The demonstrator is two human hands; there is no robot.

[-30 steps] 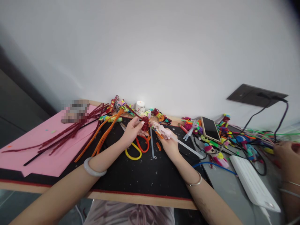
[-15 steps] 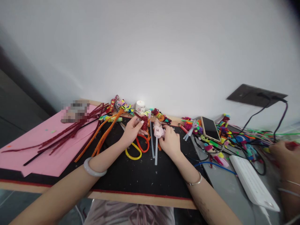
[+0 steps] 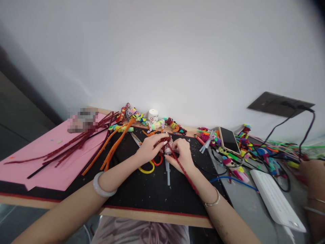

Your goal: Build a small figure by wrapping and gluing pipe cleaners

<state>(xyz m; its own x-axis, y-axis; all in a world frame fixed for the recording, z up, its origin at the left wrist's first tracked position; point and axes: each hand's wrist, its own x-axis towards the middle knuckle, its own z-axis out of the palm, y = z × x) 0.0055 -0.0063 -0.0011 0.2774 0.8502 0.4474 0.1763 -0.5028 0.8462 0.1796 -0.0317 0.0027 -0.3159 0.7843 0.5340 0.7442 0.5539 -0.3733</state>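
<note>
Fuzzy red pipe cleaner (image 3: 181, 165) is worked between my hands, bunched at the upper end, its tail slanting down across my right palm and wrist. My left hand (image 3: 152, 148) pinches the bunched end from the left. My right hand (image 3: 182, 153) closes its curled fingers near the same end, thumb pointing left; its exact grip is partly hidden. Behind the fingers shows a pale pink object (image 3: 168, 148), mostly covered. A translucent glue stick (image 3: 168, 173) lies just below. Scissors (image 3: 148, 168) with yellow and red handles rest under my left hand.
On the left, red pipe cleaners (image 3: 76, 142) and a black one lie on pink sheets (image 3: 22, 162); orange ones (image 3: 116, 145) lie beside them. A white cup (image 3: 152, 115) stands behind. Rightward are a phone (image 3: 229, 140), a white power strip (image 3: 276, 200), cables and another person's hand (image 3: 313, 174).
My left hand has moved right with the red piece, up to my right hand. The red tail now crosses my right palm. The pale pink object is now largely covered.
</note>
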